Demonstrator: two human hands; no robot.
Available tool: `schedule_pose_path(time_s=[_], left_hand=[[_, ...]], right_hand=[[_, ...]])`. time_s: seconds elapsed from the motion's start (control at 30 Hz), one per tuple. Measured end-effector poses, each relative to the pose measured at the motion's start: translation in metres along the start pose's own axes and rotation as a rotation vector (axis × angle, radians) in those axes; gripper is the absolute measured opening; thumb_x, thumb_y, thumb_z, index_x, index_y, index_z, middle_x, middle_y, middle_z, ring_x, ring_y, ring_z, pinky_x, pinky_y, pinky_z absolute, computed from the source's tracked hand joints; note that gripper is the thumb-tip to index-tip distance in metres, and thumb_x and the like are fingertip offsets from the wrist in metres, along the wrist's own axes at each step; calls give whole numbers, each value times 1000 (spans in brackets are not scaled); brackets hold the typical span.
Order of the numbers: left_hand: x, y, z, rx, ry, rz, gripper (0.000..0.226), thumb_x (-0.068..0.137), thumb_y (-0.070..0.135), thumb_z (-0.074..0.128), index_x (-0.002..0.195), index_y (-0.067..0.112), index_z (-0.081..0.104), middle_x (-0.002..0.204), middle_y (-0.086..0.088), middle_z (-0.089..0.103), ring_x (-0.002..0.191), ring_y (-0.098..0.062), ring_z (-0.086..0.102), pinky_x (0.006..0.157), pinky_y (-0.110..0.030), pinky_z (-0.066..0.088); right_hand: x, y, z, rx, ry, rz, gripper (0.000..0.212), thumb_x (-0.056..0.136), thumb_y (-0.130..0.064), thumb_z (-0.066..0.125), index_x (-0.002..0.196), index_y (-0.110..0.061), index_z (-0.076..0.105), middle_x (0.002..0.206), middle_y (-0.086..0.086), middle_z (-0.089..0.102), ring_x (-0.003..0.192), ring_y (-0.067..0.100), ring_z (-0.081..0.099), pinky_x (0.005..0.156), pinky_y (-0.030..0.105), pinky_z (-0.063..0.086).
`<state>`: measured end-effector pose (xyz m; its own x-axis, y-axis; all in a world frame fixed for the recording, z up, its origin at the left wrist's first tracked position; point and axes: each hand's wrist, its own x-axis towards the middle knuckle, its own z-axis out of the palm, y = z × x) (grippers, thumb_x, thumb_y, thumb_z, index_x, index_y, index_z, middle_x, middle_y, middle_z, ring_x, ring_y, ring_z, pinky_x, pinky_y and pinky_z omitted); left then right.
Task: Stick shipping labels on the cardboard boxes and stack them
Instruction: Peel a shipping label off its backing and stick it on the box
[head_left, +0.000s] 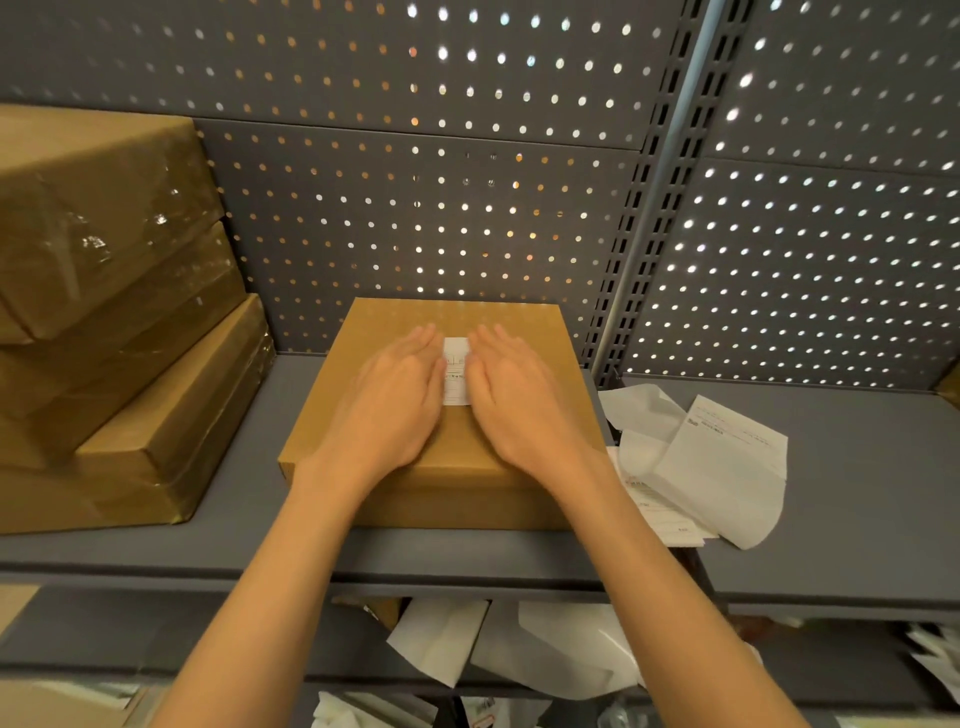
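Note:
A flat brown cardboard box (524, 332) lies on the grey shelf (831, 467) in the middle of the view. A white shipping label (456, 370) lies on its top face, mostly hidden by my hands. My left hand (395, 400) lies flat on the box over the label's left side. My right hand (519, 400) lies flat over its right side. Both palms face down with the fingers stretched out together, and only a narrow strip of label shows between them.
A stack of taped brown boxes (114, 312) fills the shelf's left side. Loose white label sheets and backing papers (711, 462) lie right of the box. More paper scraps (519, 644) sit on the lower shelf. A perforated grey back panel (441, 208) stands behind.

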<state>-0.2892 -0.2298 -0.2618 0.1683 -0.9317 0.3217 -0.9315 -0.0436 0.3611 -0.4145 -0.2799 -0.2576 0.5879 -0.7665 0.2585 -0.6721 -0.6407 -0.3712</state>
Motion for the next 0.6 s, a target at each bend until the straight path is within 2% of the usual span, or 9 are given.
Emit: schedule_pose_path(time_s=[0.13, 0.23, 0.4, 0.6], left_hand=[[-11, 7, 2, -1, -102, 21, 43, 101, 18, 29, 143, 11, 36, 151, -6, 33, 140, -17, 28, 111, -23, 17], [-14, 4, 2, 26, -134, 13, 45, 102, 20, 27, 146, 13, 32, 153, -4, 30, 141, -15, 25, 111, -21, 15], [-18, 0, 1, 55, -118, -53, 44, 101, 22, 31, 143, 9, 36, 152, -5, 32, 138, -22, 32, 112, -33, 25], [-26, -15, -10, 71, -110, -96, 44, 102, 21, 30, 143, 7, 35, 152, -7, 31, 140, -21, 28, 112, -28, 19]], right_hand=[[-13, -11, 5, -54, -51, -56, 42, 102, -19, 23, 134, -6, 46, 141, 10, 46, 135, 20, 34, 113, 28, 15], [-17, -11, 6, -108, -70, -62, 44, 102, -21, 21, 139, -7, 41, 147, 9, 40, 139, 19, 29, 114, 27, 12], [-20, -2, 4, -133, -50, 48, 46, 102, -24, 20, 142, -5, 35, 151, 9, 33, 141, 18, 26, 115, 27, 12], [-28, 12, -4, -120, -5, 124, 42, 102, -20, 21, 131, -3, 46, 134, 12, 50, 125, 24, 43, 107, 31, 28]])
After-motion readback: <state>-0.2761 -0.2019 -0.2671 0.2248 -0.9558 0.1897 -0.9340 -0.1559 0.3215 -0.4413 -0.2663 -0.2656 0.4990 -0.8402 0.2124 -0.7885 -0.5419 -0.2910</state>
